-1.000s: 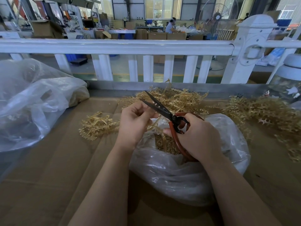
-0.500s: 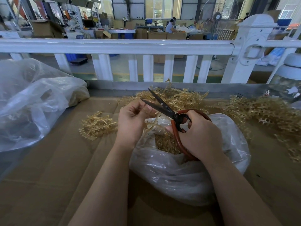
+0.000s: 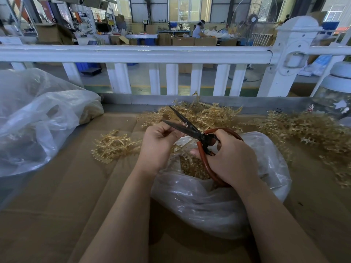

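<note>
Trimming: my left hand (image 3: 159,147) is pinching a gold sprig (image 3: 185,141) at the spread blades of the scissors (image 3: 190,130), right hand (image 3: 233,158) is gripping the handles; I'm working over the bag (image 3: 218,205), likely for catching offcuts.

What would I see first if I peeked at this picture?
Big scissors with red handles, blades open, right in the middle; the right hand grips them while the left hand pinches a gold twig at the blades. Under the hands sits a clear bag, and heaps of gold twigs lie behind on the cardboard.
</note>
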A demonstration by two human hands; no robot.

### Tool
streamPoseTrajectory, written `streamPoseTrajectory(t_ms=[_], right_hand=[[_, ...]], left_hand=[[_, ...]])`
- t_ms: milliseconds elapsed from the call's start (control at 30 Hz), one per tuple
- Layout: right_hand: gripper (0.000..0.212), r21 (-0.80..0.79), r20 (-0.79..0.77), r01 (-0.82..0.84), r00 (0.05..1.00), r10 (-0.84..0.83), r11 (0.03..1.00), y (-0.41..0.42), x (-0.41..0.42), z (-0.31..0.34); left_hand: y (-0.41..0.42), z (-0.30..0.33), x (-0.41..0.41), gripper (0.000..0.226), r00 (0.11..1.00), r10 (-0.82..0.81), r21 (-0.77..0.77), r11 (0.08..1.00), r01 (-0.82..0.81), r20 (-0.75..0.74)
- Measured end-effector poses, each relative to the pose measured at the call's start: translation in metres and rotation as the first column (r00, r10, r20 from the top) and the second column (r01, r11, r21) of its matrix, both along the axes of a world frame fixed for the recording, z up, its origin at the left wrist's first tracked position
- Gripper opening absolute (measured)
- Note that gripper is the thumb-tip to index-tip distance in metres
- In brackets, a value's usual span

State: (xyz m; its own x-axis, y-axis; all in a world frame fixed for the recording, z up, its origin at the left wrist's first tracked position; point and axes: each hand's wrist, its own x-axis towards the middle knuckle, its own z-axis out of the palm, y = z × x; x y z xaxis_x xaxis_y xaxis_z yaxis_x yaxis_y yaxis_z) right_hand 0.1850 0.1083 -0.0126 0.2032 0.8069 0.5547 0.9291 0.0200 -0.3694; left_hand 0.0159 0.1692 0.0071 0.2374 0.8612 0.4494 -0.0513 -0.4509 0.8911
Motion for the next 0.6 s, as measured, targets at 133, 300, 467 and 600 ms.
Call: streamPoseTrajectory(t_ms=[133, 300, 467, 600], right_hand=[[0.061, 0.017, -0.021, -0.005, 1.000, 0.005, 1.000, -0.0013, -0.0014, 0.0009], [0.065, 0.029, -0.031, -0.008, 0.999, 0.009, 1.000, -0.0016, -0.0020, 0.0013], [0.069, 0.018, -0.031, -0.001, 1.000, 0.001, 1.000, -0.0011, -0.0022, 0.0006], [0.072, 0.007, -0.028, -0.001, 1.000, 0.001, 1.000, -0.0012, -0.0025, 0.0010]], left_hand=[[0.0025, -0.0009, -0.0012, 0.022, 1.000, -0.009, -0.012, 1.000, 0.009, -0.003], [0.0044, -0.0017, -0.0010, 0.035, 0.999, -0.031, -0.030, 0.999, 0.031, 0.010], [0.0045, -0.0016, -0.0005, 0.038, 0.998, -0.056, -0.029, 0.998, 0.057, 0.042], [0.0044, -0.0017, -0.0003, 0.029, 0.999, -0.050, -0.026, 0.998, 0.051, 0.013]])
